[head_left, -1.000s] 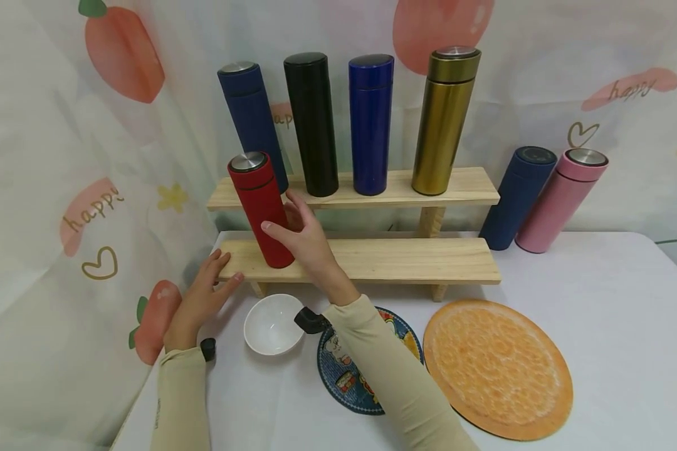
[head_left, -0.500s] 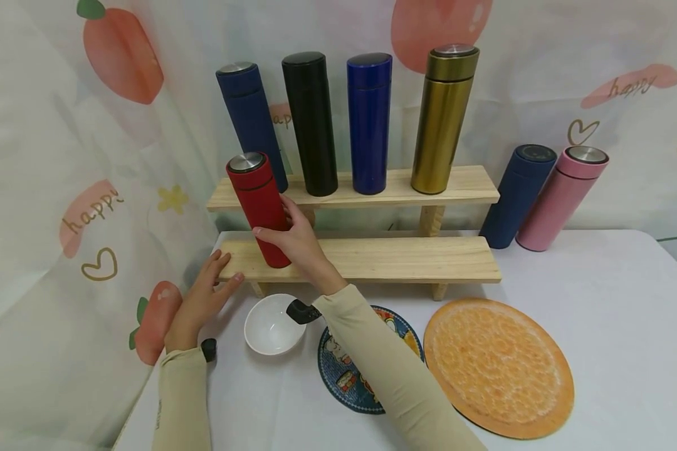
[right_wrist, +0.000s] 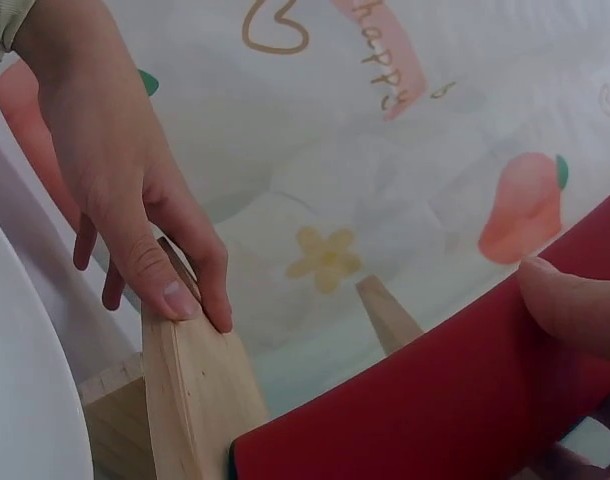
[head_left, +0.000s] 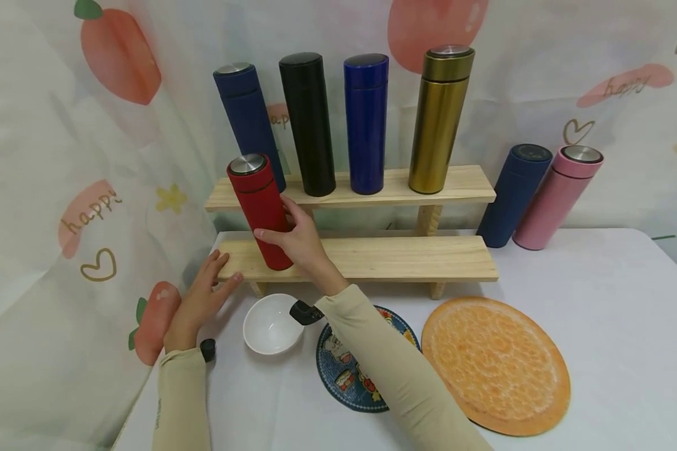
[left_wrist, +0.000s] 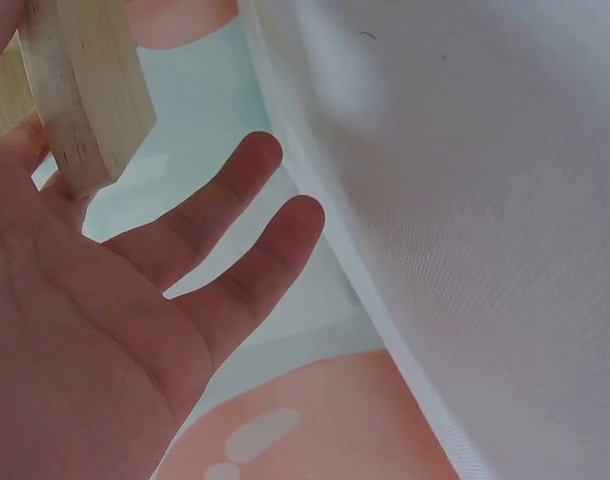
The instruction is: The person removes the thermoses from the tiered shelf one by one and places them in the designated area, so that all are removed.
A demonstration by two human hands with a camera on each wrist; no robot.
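Observation:
My right hand (head_left: 301, 244) holds a red thermos flask (head_left: 257, 207) with a steel-topped lid, thumb in front and fingers partly hidden behind it. The flask is upright, its base at the left part of the lower board of a two-tier wooden shelf (head_left: 406, 258). In the right wrist view, the thumb presses the red flask (right_wrist: 435, 390). My left hand (head_left: 200, 304) grips the left end of that lower board between thumb and forefinger. The left wrist view shows the board's end (left_wrist: 90, 100) beside the palm, other fingers (left_wrist: 250, 280) stretched out past it.
On the upper board stand a navy flask (head_left: 251, 119), a black one (head_left: 309, 125), a blue one (head_left: 365, 125) and a gold one (head_left: 440, 128). Navy (head_left: 513, 197) and pink (head_left: 558, 199) flasks stand right. A white bowl (head_left: 272, 326), patterned mat (head_left: 344, 369) and bread-like mat (head_left: 496, 366) lie in front.
My right hand has slid slightly left, further round the red flask, which has barely shifted. My left hand stays at the board's end.

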